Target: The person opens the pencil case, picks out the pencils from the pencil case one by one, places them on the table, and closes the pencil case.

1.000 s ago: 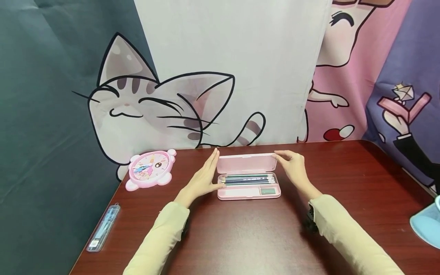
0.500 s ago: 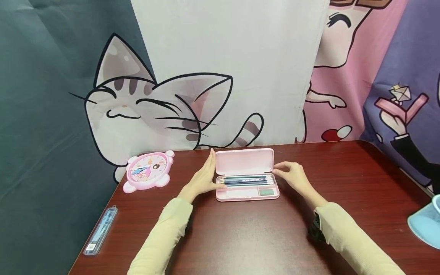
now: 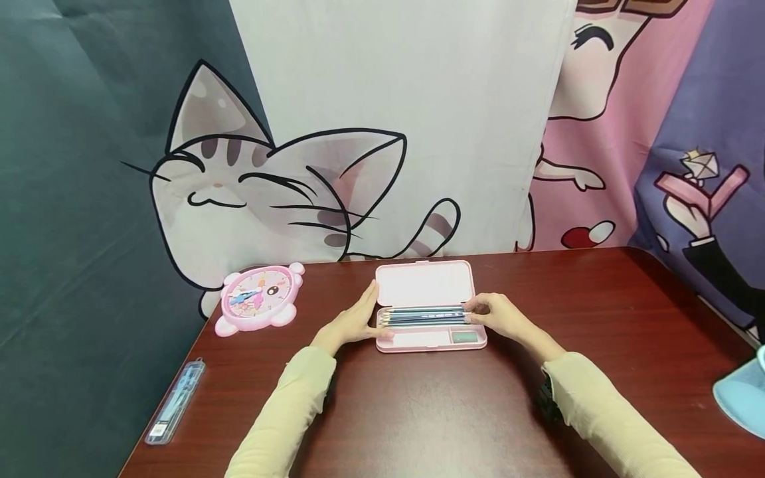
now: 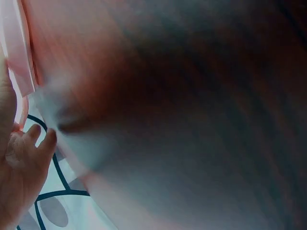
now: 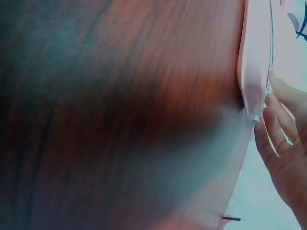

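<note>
An open pink pencil case (image 3: 421, 338) lies on the table, its lid (image 3: 424, 284) tipped back toward the wall. Inside is a row of several dark pencils (image 3: 421, 317), with a green eraser (image 3: 464, 337) in a front compartment. My left hand (image 3: 349, 326) rests at the case's left end, fingers straight along its side and thumb over the front corner. At the opposite end, my right hand (image 3: 499, 315) pinches a pencil (image 5: 271, 38) by its end between thumb and finger. The other fingers reach down by the case's end in the right wrist view.
A pink animal-shaped clock (image 3: 259, 300) sits at the back left of the brown table (image 3: 418, 411). Near the left edge lies a slim clear box (image 3: 176, 401). A light blue container (image 3: 741, 395) stands at the right edge, and a printed cloth (image 3: 335, 79) hangs behind.
The lid has swung further back, and my right hand has let go of it and moved down and left to the pencils' ends. My left hand has stayed at the case's left end.
</note>
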Tool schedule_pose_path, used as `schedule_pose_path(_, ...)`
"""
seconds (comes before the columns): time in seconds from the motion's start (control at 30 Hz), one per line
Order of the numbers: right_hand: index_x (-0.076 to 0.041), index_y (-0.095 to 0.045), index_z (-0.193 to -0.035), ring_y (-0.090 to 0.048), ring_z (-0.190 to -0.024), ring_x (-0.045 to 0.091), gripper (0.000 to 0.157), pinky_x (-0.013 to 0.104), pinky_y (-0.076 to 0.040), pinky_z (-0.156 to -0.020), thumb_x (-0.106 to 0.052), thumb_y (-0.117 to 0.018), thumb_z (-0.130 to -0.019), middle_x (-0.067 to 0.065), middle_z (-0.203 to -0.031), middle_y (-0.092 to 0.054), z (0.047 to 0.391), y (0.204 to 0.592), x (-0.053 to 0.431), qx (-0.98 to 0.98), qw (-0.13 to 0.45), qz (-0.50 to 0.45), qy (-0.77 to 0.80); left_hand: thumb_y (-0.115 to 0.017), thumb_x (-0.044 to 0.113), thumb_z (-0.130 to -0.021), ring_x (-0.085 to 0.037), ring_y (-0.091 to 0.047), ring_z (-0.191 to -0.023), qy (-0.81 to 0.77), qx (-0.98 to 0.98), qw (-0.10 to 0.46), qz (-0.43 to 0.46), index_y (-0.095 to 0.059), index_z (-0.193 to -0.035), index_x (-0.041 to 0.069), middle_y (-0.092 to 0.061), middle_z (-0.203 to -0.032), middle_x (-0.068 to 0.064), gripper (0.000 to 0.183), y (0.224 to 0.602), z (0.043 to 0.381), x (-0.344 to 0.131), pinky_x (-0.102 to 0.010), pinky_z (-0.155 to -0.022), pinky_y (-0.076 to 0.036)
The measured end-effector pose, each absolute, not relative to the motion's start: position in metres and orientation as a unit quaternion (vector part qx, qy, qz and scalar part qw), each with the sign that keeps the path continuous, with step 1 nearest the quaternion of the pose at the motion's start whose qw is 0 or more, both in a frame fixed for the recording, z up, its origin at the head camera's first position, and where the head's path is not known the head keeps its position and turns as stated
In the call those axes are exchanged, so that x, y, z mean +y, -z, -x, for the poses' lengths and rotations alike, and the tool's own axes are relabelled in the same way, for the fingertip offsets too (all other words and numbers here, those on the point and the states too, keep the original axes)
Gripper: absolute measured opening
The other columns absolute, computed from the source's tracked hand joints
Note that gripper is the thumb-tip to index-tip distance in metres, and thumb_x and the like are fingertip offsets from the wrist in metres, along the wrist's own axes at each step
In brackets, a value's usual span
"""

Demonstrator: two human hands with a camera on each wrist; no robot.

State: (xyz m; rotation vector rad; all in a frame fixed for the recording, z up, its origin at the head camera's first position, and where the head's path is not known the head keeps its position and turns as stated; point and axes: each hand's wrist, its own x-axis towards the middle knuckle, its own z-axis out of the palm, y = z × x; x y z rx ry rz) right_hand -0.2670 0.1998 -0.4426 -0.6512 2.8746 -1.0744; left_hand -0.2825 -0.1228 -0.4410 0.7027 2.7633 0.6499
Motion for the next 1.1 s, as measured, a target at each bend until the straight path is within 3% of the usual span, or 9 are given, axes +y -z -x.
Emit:
schedule_pose_path(0.23,0.001,-0.069,-0.093,-0.052,-0.070,0.009,0.018,0.021,-0.043,-0.062,-0.006,-0.071,-0.076,0.011,-0.086,-0.068,0.268,0.443,0.196,0.911,-0.015,0.236,0.338,-0.068,0.050,-0.075,-0.024,-0.016,-0.141,-0.225,0.937,0.129,-0.233,-0.007,-0.147,0.003,-0.007,-0.154,-0.013,0.105,0.441,0.282,-0.123,-0.041,-0.111,-0.026)
schedule_pose_path(0.5,0.000,-0.069,-0.089,-0.047,-0.068,0.007,0.012,0.020,-0.039,-0.059,-0.006,-0.069,-0.078,0.006,-0.078,-0.062,0.269,0.445,0.196,0.909,-0.023,0.247,0.334,-0.069,0.047,-0.076,-0.026,-0.019,-0.140,-0.226,0.936,0.134,-0.236,-0.013,-0.145,-0.001,-0.014,-0.152,-0.017,0.102,0.440,0.282,-0.122,-0.041,-0.111,-0.024)
schedule_pose_path(0.8,-0.004,-0.073,-0.088,-0.057,-0.076,0.014,0.011,0.023,-0.047,-0.067,-0.007,-0.069,-0.079,0.008,-0.085,-0.068,0.271,0.445,0.205,0.908,-0.056,0.211,0.356,-0.069,0.048,-0.075,-0.026,-0.024,-0.138,-0.221,0.937,0.132,-0.235,-0.017,-0.144,-0.002,-0.020,-0.151,-0.015,0.100,0.443,0.284,-0.121,-0.040,-0.111,-0.026)
schedule_pose_path(1.1,-0.002,-0.072,-0.089,-0.055,-0.072,0.012,0.012,0.019,-0.046,-0.062,-0.010,-0.068,-0.080,0.011,-0.085,-0.069,0.270,0.429,0.230,0.909,-0.073,0.193,0.363,-0.070,0.046,-0.075,-0.027,-0.025,-0.138,-0.229,0.934,0.130,-0.240,-0.017,-0.143,-0.004,-0.021,-0.150,-0.018,0.100,0.442,0.284,-0.121,-0.040,-0.111,-0.025)
